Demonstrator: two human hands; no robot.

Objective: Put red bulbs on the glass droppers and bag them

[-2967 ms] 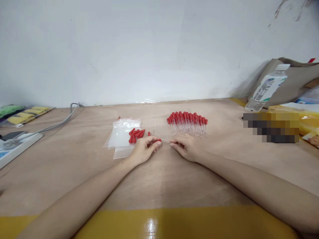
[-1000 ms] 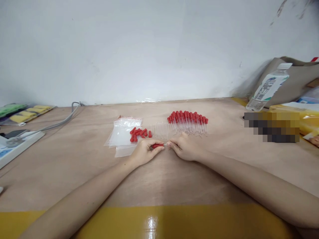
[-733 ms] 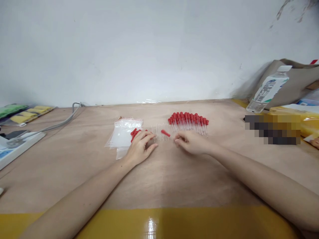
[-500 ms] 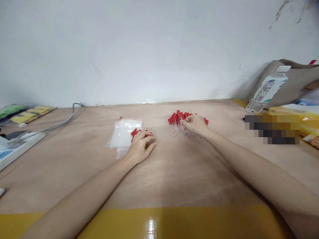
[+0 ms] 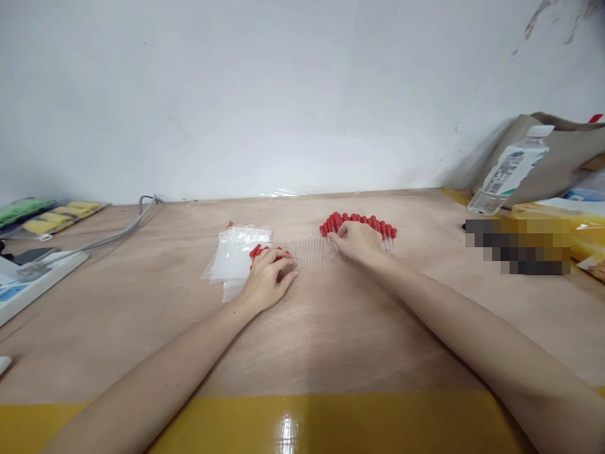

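Observation:
My left hand [image 5: 269, 277] rests on the table with curled fingers apart and the thumb separate; no held thing shows. Its fingertips lie over a small pile of loose red rubber bulbs [image 5: 255, 251], partly covering them. Right of that hand, clear thin tubes [image 5: 311, 251] lie side by side without bulbs. My right hand [image 5: 358, 241] is bent down over a fanned row of clear droppers with red bulbs [image 5: 373, 222]. Its fingers are drawn in at the row's left part, where the hand hides several tubes. Whatever is between those fingertips is hidden.
Clear zip bags [image 5: 239, 252] lie left of the loose bulbs. A power strip [image 5: 47, 277] with a grey cable [image 5: 118, 233] is at the left, near bagged green and yellow items [image 5: 61, 217]. At the right stand a plastic bottle [image 5: 513, 170] and yellow packages [image 5: 543, 214].
My right hand has shifted slightly left and lowered over the droppers, uncovering more bulbs at the row's right end. The pinched dropper no longer shows distinctly. My left hand has stayed put.

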